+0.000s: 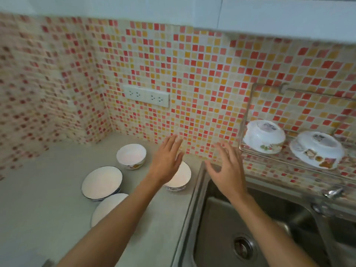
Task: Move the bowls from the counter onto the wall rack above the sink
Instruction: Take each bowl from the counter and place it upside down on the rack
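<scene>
Several white bowls stand upright on the grey counter (48, 199): a far bowl (131, 156), a blue-rimmed bowl (102, 183), a near bowl (108, 207) partly behind my left forearm, and a bowl (181, 178) by the sink edge. My left hand (165, 160) hovers open just above that last bowl, covering part of it. My right hand (225, 168) is open over the sink's back left corner, holding nothing. On the wire wall rack (248, 105) at the right, two floral bowls lie upside down: a left one (264, 139) and a right one (317, 149).
A steel sink (221, 218) with a drain (243, 247) fills the lower right, with a tap (332, 192) at its back. A white double socket (147, 96) sits on the mosaic wall. White cabinets hang overhead.
</scene>
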A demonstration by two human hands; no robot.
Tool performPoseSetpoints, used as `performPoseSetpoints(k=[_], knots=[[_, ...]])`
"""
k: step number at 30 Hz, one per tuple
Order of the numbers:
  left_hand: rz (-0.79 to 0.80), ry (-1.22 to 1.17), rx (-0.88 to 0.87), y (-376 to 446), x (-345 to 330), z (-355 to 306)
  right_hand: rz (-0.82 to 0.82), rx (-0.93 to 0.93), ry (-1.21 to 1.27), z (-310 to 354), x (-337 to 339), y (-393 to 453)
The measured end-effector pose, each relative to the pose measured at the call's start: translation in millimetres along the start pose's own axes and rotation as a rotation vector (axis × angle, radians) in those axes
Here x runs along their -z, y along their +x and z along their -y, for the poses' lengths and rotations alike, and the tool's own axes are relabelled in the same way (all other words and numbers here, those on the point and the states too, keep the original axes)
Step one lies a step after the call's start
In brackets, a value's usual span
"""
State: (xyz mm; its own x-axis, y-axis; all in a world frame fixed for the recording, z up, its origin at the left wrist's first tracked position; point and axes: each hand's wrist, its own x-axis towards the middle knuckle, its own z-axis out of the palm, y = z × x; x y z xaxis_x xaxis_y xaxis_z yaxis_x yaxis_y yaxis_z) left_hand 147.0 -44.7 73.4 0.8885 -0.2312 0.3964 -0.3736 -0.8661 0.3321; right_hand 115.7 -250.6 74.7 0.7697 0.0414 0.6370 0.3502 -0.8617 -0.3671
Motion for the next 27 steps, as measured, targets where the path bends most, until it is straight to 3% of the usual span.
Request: performPoseSetpoints(k=[6,9,13,19,24,27], knots=[[0.046,-0.080,0.261,-10,18,128,0.431,-0.207,0.055,83,-110,17],[0.111,-0.114,0.380,-9,16,187,0.543,-0.345,0.201,111,-165,26],[0.206,-0.121,0.476,3,0,245,0.606,-0.615,0.392,139,-235,44],[0.362,-0.110,0.590,17,-32,297,0.673,-0.862,0.380,153,-315,55],[0.426,-0.185,0.731,18,-51,314,0.729,-1.030,0.430,141,-356,46],[0.420,-0.210,0.728,18,-57,315,0.673,-1.130,0.614,143,-358,49]])
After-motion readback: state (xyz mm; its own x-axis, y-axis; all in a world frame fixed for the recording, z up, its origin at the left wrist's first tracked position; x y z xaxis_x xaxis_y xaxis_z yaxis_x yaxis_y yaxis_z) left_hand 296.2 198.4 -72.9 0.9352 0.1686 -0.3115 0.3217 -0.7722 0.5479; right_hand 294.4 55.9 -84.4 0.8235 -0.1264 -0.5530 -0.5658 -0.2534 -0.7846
